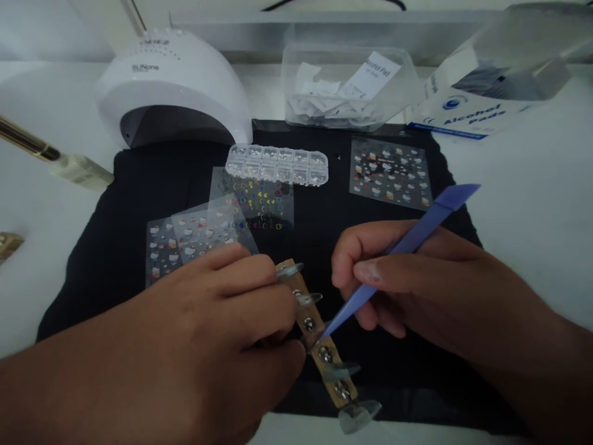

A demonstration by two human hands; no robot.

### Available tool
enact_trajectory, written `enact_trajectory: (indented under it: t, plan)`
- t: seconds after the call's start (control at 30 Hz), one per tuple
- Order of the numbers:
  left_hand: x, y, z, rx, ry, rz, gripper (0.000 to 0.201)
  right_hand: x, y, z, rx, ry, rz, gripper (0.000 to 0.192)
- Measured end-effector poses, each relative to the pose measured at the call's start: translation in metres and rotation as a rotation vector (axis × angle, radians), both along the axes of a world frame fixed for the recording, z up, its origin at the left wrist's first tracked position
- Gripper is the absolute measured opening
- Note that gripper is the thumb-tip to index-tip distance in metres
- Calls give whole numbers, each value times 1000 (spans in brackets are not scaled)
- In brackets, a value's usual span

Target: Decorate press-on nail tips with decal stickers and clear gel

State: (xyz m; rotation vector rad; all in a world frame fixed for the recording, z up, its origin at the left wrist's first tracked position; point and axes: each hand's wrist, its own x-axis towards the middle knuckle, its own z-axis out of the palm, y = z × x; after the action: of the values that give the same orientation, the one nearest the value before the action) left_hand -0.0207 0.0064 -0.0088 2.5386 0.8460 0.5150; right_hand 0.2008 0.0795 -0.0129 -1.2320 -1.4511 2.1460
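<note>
A wooden nail tip stand (334, 383) lies slanted in the middle, with round metal studs and several clear false nail tips (359, 415) along it. My left hand (217, 334) is closed at its left side, gripping the stand near one dark, see-through nail tip (313, 337); its fingertips are partly hidden. In my right hand (393, 272) is a pair of blue-purple tweezers (403, 247), pinched between thumb and fingers. Their pointed end reaches down to that nail tip, close by my left thumb. Whether anything small sits at the point I cannot tell.
A black mat (125, 185) covers the table. On it lie sticker sheets (389, 173) and a clear compartment case (278, 165) of tiny pieces. Behind stand a white nail lamp (180, 80), a clear tub (347, 93) of alcohol pads and an alcohol pad box (472, 105).
</note>
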Motion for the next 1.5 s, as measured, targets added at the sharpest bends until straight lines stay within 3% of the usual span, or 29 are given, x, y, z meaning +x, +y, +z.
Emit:
enact_trajectory:
  t: [1.5]
  plan:
    - [0, 3, 1, -11, 23, -60, 18, -2, -1, 3, 10, -45, -5, 8]
